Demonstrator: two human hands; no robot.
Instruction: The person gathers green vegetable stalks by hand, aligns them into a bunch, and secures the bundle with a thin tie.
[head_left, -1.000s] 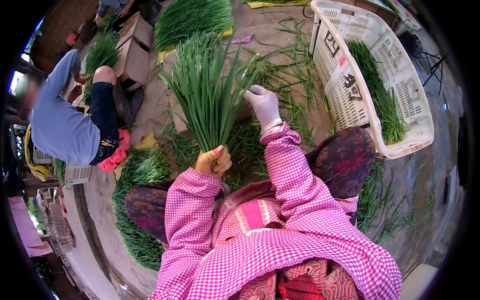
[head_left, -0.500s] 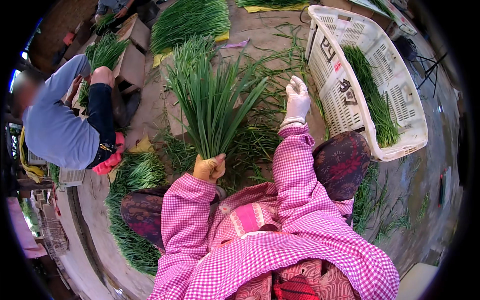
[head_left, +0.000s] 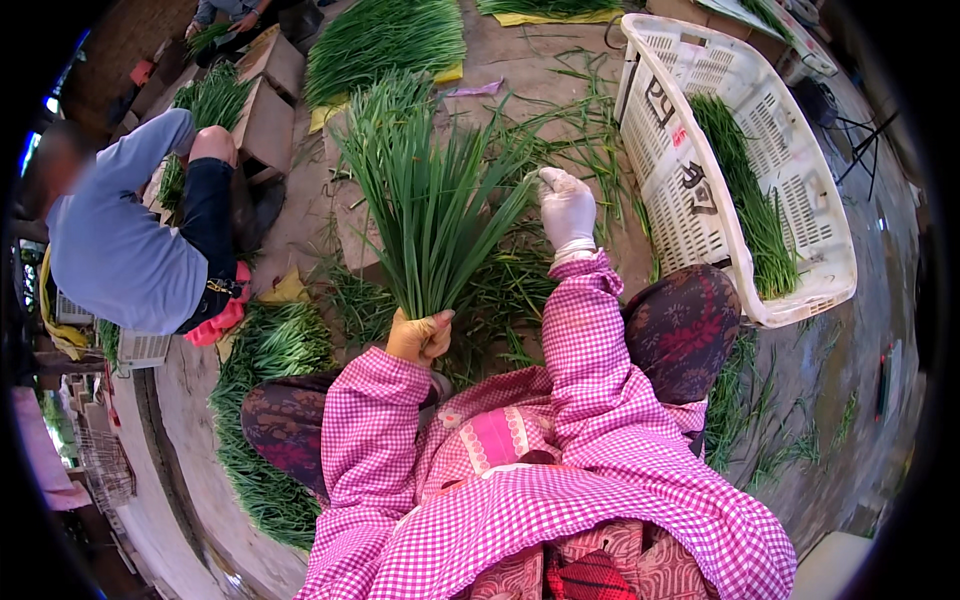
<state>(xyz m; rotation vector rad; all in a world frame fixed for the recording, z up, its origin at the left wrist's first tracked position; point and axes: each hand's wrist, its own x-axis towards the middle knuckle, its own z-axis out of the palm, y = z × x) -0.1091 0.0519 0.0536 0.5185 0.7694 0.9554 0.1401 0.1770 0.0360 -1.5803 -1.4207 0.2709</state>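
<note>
My left hand (head_left: pixel 420 336), in a yellowish glove, is wrapped round the base of a bunch of garlic chives (head_left: pixel 430 210). The long green leaves fan upward and away from me. At the right edge of that fan is my right hand (head_left: pixel 569 208), in a white glove, its fingers pinched together at the tip of an outer leaf. Loose chives (head_left: pixel 515 285) litter the ground beneath the bunch. By my left knee lies a large heap of chives (head_left: pixel 265 430).
A white slotted plastic crate (head_left: pixel 665 150) with chives inside stands at the right. Ahead, more chives (head_left: pixel 385 45) lie on yellow sheeting. At the left a co-worker in a blue-grey top (head_left: pixel 125 240) sits beside cardboard boxes (head_left: pixel 265 125). A black tripod (head_left: pixel 865 150) stands behind the crate.
My right hand has moved left and slightly down to the tips of the bunch, its fingers now pinched there. My left hand keeps holding the bunch in the same place.
</note>
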